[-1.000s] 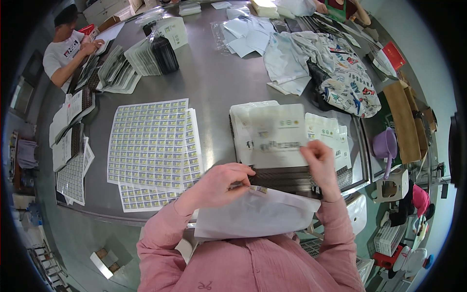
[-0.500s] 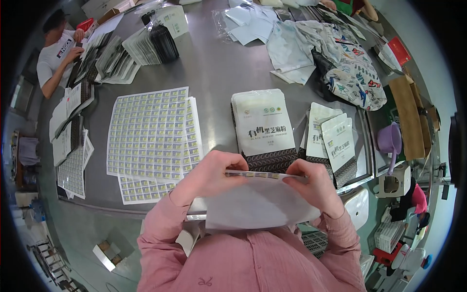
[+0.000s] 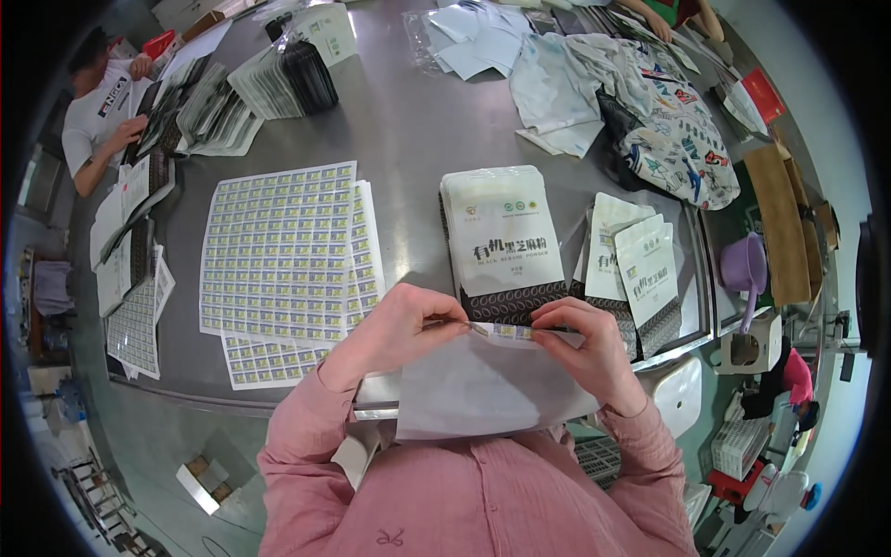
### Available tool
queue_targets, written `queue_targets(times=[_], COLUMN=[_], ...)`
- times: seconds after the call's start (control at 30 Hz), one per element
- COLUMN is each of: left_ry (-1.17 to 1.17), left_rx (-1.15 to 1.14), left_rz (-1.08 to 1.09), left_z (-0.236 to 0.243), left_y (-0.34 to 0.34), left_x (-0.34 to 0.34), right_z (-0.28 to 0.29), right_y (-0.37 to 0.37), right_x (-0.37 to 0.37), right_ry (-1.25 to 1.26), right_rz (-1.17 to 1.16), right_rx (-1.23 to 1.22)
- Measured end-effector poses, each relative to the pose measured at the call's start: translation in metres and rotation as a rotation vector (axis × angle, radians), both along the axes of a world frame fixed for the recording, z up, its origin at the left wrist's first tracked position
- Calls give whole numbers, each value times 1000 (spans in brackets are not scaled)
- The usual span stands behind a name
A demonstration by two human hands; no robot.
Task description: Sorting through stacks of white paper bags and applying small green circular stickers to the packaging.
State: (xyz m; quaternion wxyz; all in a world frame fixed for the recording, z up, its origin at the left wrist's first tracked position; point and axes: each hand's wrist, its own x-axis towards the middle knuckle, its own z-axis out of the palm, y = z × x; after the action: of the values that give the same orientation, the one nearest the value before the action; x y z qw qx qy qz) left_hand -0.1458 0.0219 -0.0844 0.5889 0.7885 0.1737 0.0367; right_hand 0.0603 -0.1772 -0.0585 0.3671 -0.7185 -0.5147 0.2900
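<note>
A sticker sheet [image 3: 501, 395] hangs in front of my chest over the table's near edge, its plain white back showing. Along its top, a narrow folded-over strip shows small printed labels. My left hand [image 3: 401, 332] is closed on this strip, pinching near its middle with thumb and fingers. At the strip's right part, my right hand [image 3: 587, 348] pinches it too. Just beyond my hands lies a stack of white-and-black flat pouches [image 3: 501, 232]. More pouches [image 3: 647, 269] lie fanned to the right, at least one with a small label on it.
Sheets of small yellow-green labels [image 3: 278, 246] lie on the metal table [image 3: 399, 139] to the left. Behind them stands a row of upright pouches [image 3: 283, 82]. A patterned cloth bundle [image 3: 673, 139] lies far right. A co-worker [image 3: 102, 116] sits far left; another person's arm shows far right.
My left fingertips have shifted right along the strip, so less of it shows between my hands. The strip has tilted to show more of its labels. The left co-worker's hands have moved apart.
</note>
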Motion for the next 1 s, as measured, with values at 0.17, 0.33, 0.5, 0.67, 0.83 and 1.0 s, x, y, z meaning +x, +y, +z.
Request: queue_targets(times=[0.17, 0.33, 0.5, 0.67, 0.83, 1.0], left_ry=[52, -274, -237, -213, -217, -223], left_rx=[-45, 148, 191, 171, 188, 207], left_rz=[14, -31, -77, -103, -97, -93], left_z=[1, -14, -25, -26, -26, -26], left_y=[0, -3, -7, -5, -4, -5], left_x=[0, 4, 4, 5, 3, 4], right_z=[-3, 15, 7, -25, -27, -28], right_y=[2, 41, 116, 152, 160, 159], right_x=[3, 40, 51, 53, 49, 47], right_ry=[-88, 457, 346, 244, 250, 207], right_rz=[5, -234, 2, 34, 47, 26], right_rx=[152, -56, -243, -361, -384, -377])
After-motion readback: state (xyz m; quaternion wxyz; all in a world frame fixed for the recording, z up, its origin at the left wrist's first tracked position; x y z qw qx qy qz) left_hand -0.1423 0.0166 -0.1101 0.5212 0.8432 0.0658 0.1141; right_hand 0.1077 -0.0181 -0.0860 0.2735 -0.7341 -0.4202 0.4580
